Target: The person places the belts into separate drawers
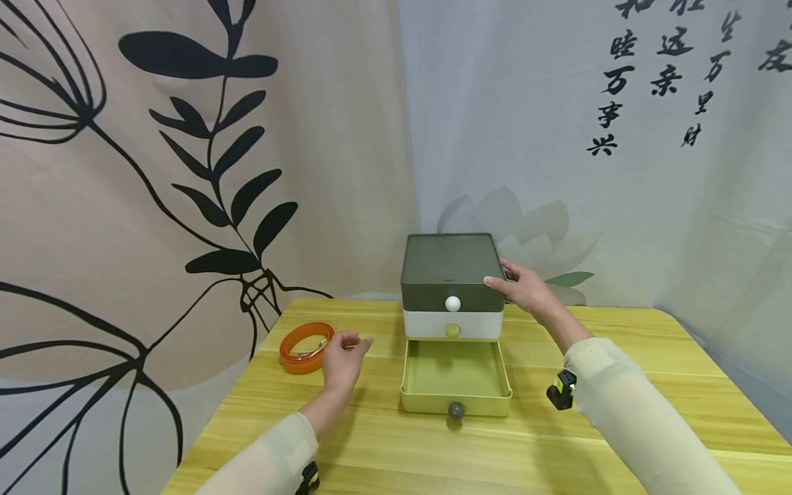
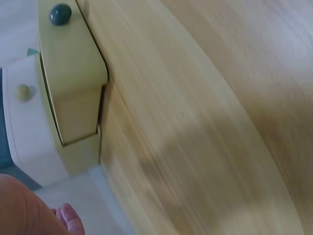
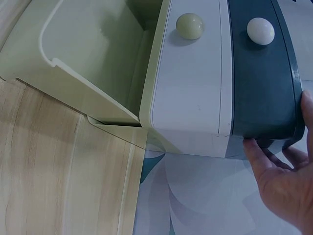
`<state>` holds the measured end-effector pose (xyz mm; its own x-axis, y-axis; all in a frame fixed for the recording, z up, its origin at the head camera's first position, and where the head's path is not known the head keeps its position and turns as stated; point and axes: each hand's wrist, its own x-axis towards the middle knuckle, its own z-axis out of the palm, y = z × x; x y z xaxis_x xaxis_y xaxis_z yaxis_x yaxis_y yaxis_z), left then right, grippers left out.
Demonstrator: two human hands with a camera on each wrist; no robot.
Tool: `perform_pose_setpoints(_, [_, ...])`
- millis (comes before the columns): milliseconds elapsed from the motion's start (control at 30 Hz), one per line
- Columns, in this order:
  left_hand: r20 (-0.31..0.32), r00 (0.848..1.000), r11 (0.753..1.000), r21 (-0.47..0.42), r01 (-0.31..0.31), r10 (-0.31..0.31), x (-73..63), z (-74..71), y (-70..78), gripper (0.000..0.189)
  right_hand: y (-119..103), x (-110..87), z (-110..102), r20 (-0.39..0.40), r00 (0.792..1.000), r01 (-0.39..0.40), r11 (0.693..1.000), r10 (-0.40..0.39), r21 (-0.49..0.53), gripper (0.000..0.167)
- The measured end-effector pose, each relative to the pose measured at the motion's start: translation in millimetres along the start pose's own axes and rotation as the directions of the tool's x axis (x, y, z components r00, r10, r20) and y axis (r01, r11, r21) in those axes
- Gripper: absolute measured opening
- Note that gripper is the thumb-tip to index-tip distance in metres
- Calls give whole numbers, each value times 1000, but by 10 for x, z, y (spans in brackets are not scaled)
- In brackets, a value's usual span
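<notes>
A small drawer box (image 1: 453,261) stands on the table, with a dark green top drawer, a white middle drawer and a pulled-out light green bottom drawer (image 1: 456,405). The bottom drawer's inside shows nothing in the head view. My right hand (image 1: 526,285) touches the box's upper right edge, thumb at the top, fingers against its side. Left of the box, my left hand (image 1: 342,359) hovers beside a coiled orange strap (image 1: 289,350) with metal clips, its fingers loosely bent. I see nothing held in it. Most of that hand is out of the left wrist view.
The wooden table (image 1: 594,385) reaches back to a printed curtain (image 1: 346,172) with leaves and dark characters. Round knobs stick out from the drawers, a grey one (image 1: 456,410) on the pulled-out drawer.
</notes>
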<state>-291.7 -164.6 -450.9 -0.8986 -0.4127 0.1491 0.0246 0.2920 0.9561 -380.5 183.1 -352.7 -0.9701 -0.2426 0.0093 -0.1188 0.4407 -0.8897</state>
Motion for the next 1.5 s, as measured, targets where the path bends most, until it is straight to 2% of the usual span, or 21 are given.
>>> perform_pose_setpoints(233, [-2,1000,999,36,12,-11,114,-151,-43,35,5,1,0,3,1000,0,1000,0,2,82])
perform_pose_setpoints(467, [-49,999,995,102,5,0,265,-318,-126,39,16,15,-6,0,1000,1,1000,-1,4,82])
perform_pose_setpoints(733, [-74,997,993,113,26,-18,415,-535,-186,44,23,17,-11,-5,1000,3,1000,-3,-2,82])
perform_pose_setpoints(867, [-60,998,990,135,33,-25,478,-645,-245,50,26,21,-9,-5,1000,1,1000,-1,-6,83])
perform_pose_setpoints(1133, [9,999,981,190,41,-43,575,-834,-391,65,25,19,-1,-5,1000,1,1000,-1,-21,87])
perform_pose_setpoints(1500, [62,996,960,274,51,-71,619,-1022,-514,76,15,8,-6,-4,1000,0,1000,0,-2,83])
